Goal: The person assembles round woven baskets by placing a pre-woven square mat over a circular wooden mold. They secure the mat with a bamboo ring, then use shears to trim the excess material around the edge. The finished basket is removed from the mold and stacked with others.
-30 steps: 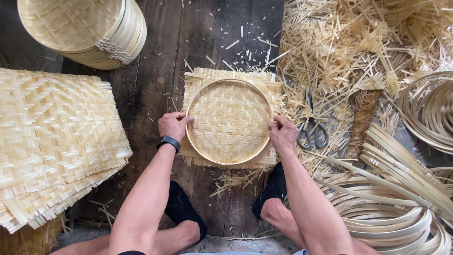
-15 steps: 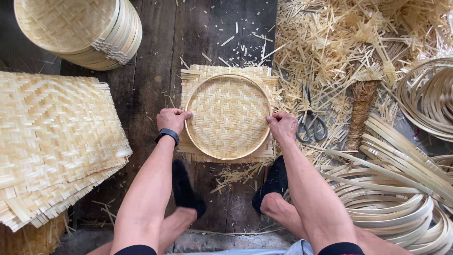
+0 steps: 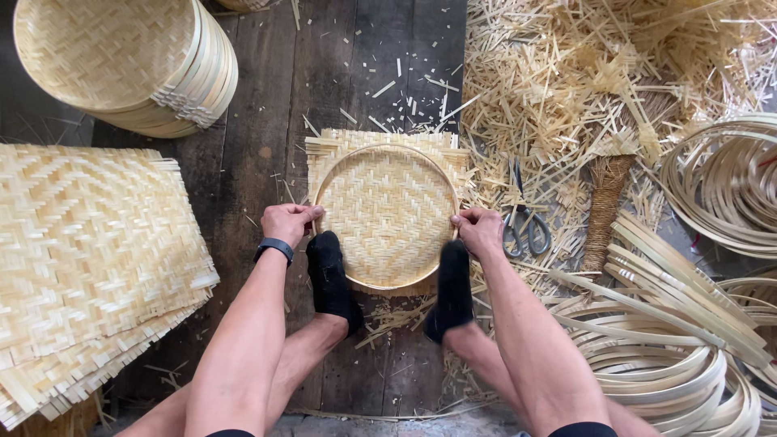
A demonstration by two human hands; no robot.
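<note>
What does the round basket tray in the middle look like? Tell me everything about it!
The round tray is shallow and pale yellow, woven from flat bamboo-like strips in a zigzag pattern, with a thin hoop rim. It lies flat on a square woven mat whose corners stick out, on the dark wooden floor. The left hand grips its left edge, the right hand its right edge, and two black-socked feet press at its near rim.

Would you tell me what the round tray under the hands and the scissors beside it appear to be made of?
The round tray looks like pale, matt bamboo or similar split cane: flat strips woven in herringbone, ringed by a bent hoop. The scissors look like dull grey metal, judging by dark loop handles and thin blades. The left hand and right hand grip the rim.
</note>
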